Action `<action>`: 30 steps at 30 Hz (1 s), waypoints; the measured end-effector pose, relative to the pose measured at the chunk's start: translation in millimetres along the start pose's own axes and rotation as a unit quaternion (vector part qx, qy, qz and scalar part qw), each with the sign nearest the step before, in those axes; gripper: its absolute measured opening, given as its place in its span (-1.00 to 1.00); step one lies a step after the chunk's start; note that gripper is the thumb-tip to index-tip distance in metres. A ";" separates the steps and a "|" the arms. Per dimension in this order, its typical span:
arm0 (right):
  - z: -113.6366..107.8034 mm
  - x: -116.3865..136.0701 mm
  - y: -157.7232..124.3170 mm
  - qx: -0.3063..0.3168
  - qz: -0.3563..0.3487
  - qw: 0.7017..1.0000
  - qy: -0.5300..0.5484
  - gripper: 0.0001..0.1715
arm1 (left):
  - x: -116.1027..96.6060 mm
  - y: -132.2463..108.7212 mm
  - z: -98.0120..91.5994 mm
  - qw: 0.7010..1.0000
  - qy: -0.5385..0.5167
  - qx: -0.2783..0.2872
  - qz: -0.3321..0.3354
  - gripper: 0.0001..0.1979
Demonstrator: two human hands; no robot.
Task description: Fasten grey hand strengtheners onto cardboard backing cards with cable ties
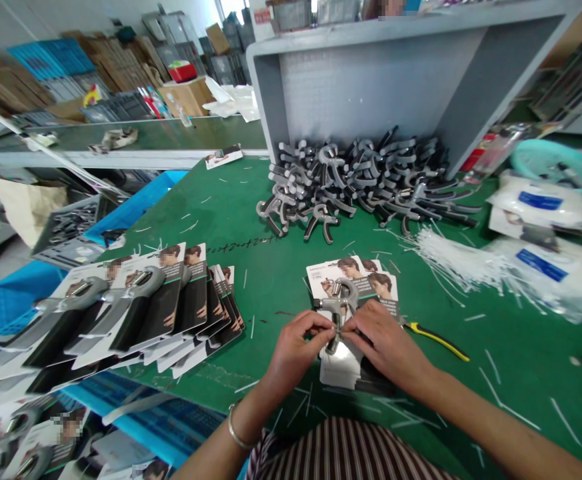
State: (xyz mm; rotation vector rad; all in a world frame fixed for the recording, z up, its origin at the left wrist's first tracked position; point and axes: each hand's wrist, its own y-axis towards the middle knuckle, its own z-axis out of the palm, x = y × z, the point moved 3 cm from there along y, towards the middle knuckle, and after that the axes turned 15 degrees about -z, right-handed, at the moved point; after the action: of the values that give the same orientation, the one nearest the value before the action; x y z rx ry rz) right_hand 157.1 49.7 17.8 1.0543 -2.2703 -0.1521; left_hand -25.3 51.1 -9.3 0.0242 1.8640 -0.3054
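Observation:
A grey-and-black hand grip strengthener (341, 300) with a metal spring lies on a printed backing card (338, 373), atop a small stack of such cards. My left hand (301, 343) is closed, its thumb and finger pinched together over the strengthener's handle. From the other side, my right hand (378, 337) also pinches there, fingertips meeting the left ones. What the fingertips hold is too small to make out. Yellow-and-black-handled pliers (438, 340) lie just right of my right hand. A bundle of white zip ties (453, 263) rests farther right.
Loose hand grips (355, 177) are heaped before a tipped grey crate (361, 87). Carded hand grips (135, 300) overlap in a pile at left, above a blue crate (155, 423). White strips litter the green table (271, 293). Plastic bags (551, 267) and a teal basin (561, 163) stand right.

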 end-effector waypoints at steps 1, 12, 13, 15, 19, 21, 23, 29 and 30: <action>-0.2 0.3 0.3 0.000 -0.001 1.000 -0.003 -0.86 | 1.1 0.1 -0.5 1.000 -0.005 0.001 -0.004 -0.94; -2.4 4.5 3.7 0.001 -0.035 0.999 -0.001 -0.82 | -6.2 -0.6 -1.6 0.997 0.077 0.016 0.026 -0.97; -2.2 4.6 3.3 0.002 -0.040 0.999 -0.004 -0.81 | -7.4 -0.9 -1.1 0.995 0.095 0.018 0.035 -0.97; -1.5 4.2 2.1 0.009 -0.050 0.999 -0.011 -0.79 | -11.2 -2.3 -1.0 0.988 0.139 0.022 0.057 -0.97; -1.3 1.5 0.0 0.016 -0.047 0.999 -0.011 -0.77 | -23.4 -8.9 -3.5 0.964 0.236 0.053 0.106 -0.89; -1.6 2.3 1.5 0.017 -0.041 0.999 -0.005 -0.79 | -30.0 -14.2 -4.0 0.939 0.311 0.052 0.138 -0.84; -1.7 5.4 5.0 0.024 -0.040 0.999 -0.003 -0.81 | -35.7 -18.7 -3.0 0.901 0.403 0.024 0.159 -0.80; -2.5 11.3 11.3 0.045 -0.055 0.997 -0.035 -0.76 | -45.4 -15.0 -3.4 0.927 0.348 -0.019 0.139 -0.86; -2.8 9.7 9.9 0.043 -0.051 0.997 -0.035 -0.76 | -44.4 -12.5 -5.8 0.950 0.289 -0.020 0.115 -0.85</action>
State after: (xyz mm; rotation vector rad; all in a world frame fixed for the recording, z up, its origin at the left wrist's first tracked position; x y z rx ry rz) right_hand 147.5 49.8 28.3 1.2287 -2.3037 -0.1362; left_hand -18.9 46.4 36.5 0.3324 2.4209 -0.1000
